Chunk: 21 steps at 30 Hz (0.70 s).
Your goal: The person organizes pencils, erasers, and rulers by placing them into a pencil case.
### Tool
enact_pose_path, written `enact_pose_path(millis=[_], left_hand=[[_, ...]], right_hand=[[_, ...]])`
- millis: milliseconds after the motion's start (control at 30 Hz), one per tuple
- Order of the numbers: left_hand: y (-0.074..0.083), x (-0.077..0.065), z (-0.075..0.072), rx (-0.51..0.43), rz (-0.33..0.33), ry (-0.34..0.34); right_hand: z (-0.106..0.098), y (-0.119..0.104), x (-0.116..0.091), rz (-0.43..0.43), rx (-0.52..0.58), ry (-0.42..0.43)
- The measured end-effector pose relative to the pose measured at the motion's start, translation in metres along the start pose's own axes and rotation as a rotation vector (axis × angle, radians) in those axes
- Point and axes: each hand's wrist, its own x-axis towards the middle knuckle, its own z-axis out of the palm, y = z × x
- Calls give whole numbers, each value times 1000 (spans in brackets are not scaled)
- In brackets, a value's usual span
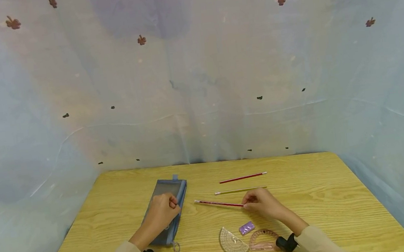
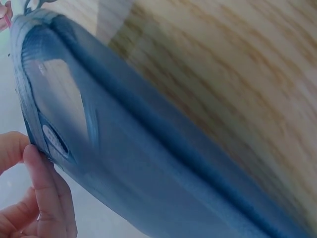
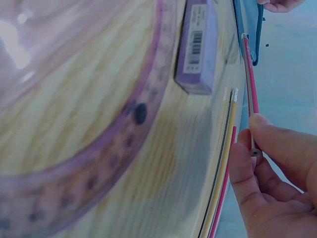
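My left hand (image 1: 164,210) pinches the upper edge of a blue mesh zip pencil case (image 1: 165,186) on the left part of the table. In the left wrist view, thumb and fingers of that hand (image 2: 45,198) hold the fabric rim of the case (image 2: 124,134). My right hand (image 1: 265,204) pinches a red pencil (image 1: 218,203) near its end, the white-tipped end pointing left toward the case. In the right wrist view the held pencil (image 3: 250,79) lies between thumb and fingers, its dark-cored end nearest the camera.
Behind the right hand lie a yellow pencil (image 1: 237,190) and another red pencil (image 1: 243,177). Nearer the front are a purple eraser (image 1: 246,228), a clear protractor (image 1: 232,244) and a pink protractor (image 1: 263,246). A pale curtain (image 1: 197,81) hangs around the wooden table (image 1: 305,176).
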Motion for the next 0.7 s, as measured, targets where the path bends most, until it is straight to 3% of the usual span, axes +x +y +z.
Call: enact_pose_path(millis=[700], left_hand=[[0,4,-2,16,13,7]], right_hand=[[10,-14,20,7,-4,-2]])
